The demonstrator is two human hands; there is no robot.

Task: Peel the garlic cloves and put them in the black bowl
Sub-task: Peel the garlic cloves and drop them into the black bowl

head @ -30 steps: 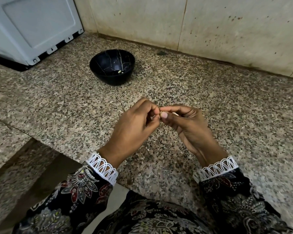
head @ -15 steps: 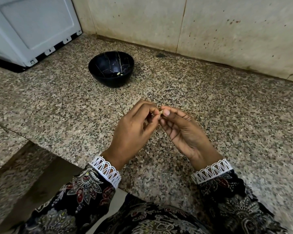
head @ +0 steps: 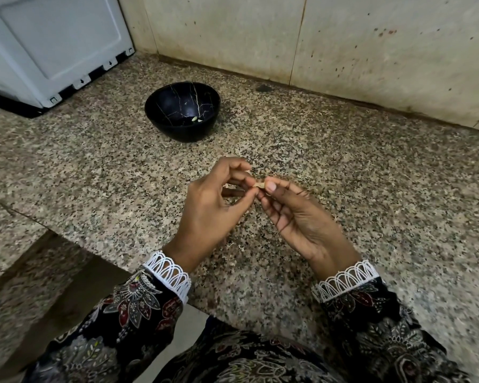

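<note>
the small, pale, papery-skinned garlic clove [head: 259,184], judged light, firm and slippery, is pinched at its ends between left hand [head: 209,207] and right hand [head: 296,219] above the speckled granite surface [head: 371,175].

No text, label, brand or number can be read anywhere in the view. The only signs are small black arrow marks on the lower edge of the white appliance [head: 53,45] at the far left, printed on its white tabs beside the dark slots; they seem to point downward, though they are too small to be sure.
</note>
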